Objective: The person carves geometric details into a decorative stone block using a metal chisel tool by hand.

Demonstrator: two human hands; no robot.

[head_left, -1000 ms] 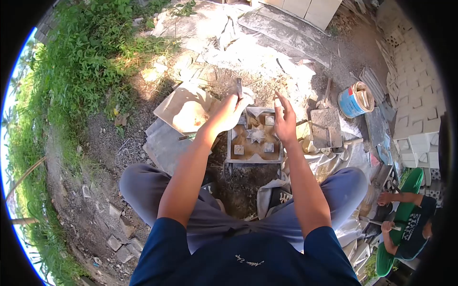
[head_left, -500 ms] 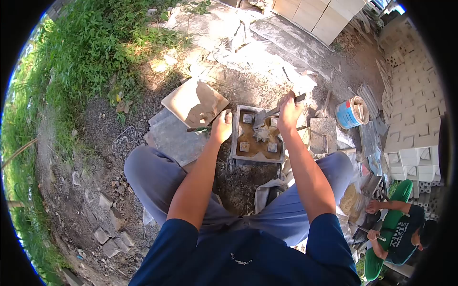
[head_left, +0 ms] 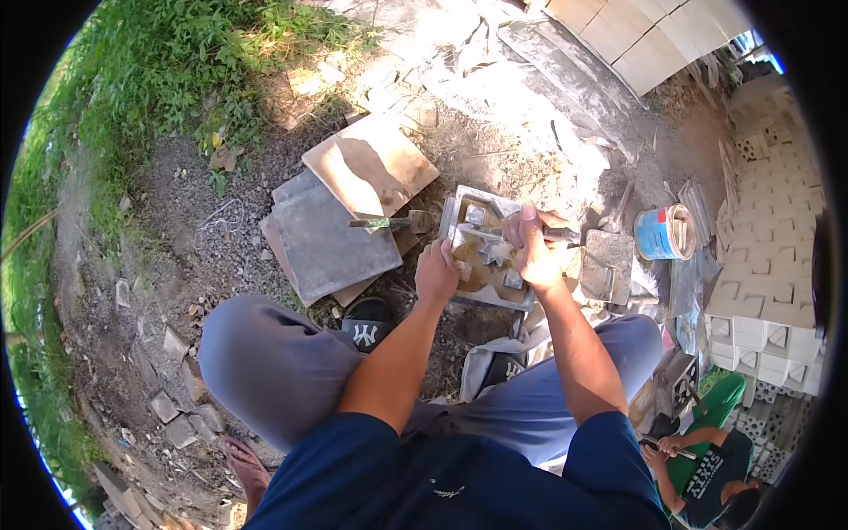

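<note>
Between my knees sits a square metal mold, tilted slightly, with a star-shaped centre and small square blocks near its corners, bedded in brownish material. My left hand is closed on the mold's left rim. My right hand is wrapped round the handle of a flat-bladed trowel, thumb up, over the mold's right side. The trowel's blade reaches across the inside. Left of the mold, a green-handled tool with a blocky head lies by a tan board and a grey slab.
A blue-and-white bucket stands at the right, beside a rough grey block. Stacked pale blocks line the far right. A co-worker sits at lower right, holding a tool. Broken bricks lie on the left.
My left hand has let go of the green-handled tool and moved onto the mold's left rim. The mold has turned slightly. My left knee has shifted outward, showing a foot.
</note>
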